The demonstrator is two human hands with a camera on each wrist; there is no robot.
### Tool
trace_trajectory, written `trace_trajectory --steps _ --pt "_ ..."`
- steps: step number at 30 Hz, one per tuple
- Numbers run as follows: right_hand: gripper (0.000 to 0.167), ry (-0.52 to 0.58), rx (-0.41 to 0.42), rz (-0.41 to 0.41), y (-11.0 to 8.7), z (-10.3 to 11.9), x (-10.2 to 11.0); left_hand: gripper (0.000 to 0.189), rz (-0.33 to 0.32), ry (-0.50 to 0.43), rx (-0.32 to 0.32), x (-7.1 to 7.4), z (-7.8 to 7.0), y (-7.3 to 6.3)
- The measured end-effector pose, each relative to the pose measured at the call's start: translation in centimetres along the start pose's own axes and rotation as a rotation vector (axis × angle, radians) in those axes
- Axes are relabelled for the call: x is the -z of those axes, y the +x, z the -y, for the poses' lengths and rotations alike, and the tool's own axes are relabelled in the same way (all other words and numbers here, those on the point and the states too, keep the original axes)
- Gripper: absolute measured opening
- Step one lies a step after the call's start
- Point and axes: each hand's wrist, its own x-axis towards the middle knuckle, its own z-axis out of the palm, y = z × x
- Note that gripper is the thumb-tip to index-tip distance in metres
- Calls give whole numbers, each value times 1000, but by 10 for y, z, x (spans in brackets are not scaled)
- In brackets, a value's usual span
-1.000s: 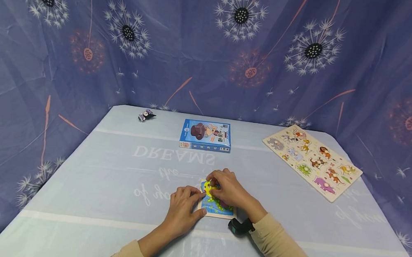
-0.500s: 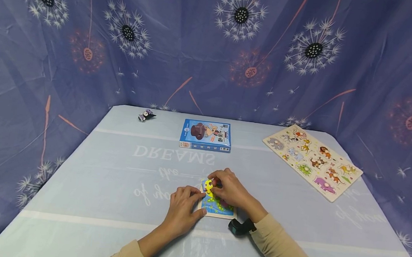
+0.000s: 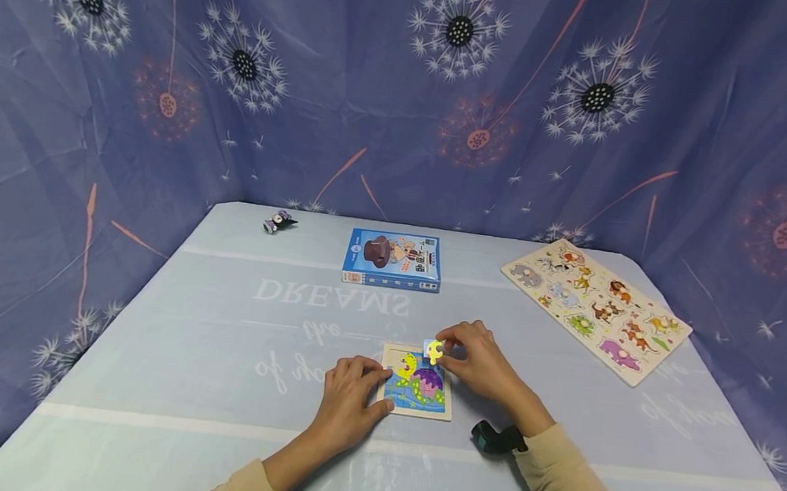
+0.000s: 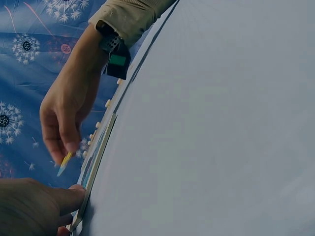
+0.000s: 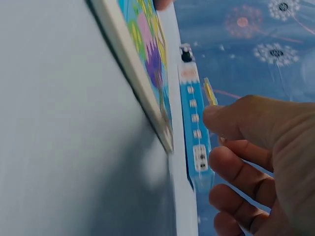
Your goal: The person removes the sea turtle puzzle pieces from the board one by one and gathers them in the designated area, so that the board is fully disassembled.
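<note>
— How much room lies around the turtle puzzle [image 3: 414, 396]?
— Plenty on the near side: pale tabletop [image 3: 174, 382] runs broadly from it to the near edge, and wide stretches reach toward the left and right edges. Farther back, a blue box [image 3: 392, 255] sits short of the far edge. An animal board [image 3: 596, 312] lies angled at the far right corner, a small figurine [image 3: 279, 221] near the far left one.
— Materials?
— The puzzle is square with a pale, wood-like frame [image 3: 450, 409]. The box is rectangular and printed, the board thin and flat. Behind hangs a creased, dandelion-patterned curtain [image 3: 354, 60].
— And the fingers?
— The left hand's [image 3: 348, 399] are loosely spread, touching the frame's left side. The right hand [image 3: 478, 360] pinches a yellow-and-blue piece [image 3: 434, 351] between thumb and forefinger, raised over the puzzle's far right part; its other fingers curl loosely.
</note>
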Motion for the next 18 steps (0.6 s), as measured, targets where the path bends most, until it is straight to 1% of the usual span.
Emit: trace_trajectory --steps 4,9,14,18 --pt "27 -14 -15 -15 -9 -11 10 41 -6 -8 -3 0 0 -1" --pt "28 -20 -60 -12 -16 -23 18 41 -12 -12 -6 -1 1 -1" --pt "28 -28 -103 -9 -21 -34 22 41 -15 -8 -9 -1 1 -1" --pt "28 -51 -108 -22 -23 -42 21 42 -14 -9 -9 -1 1 -1"
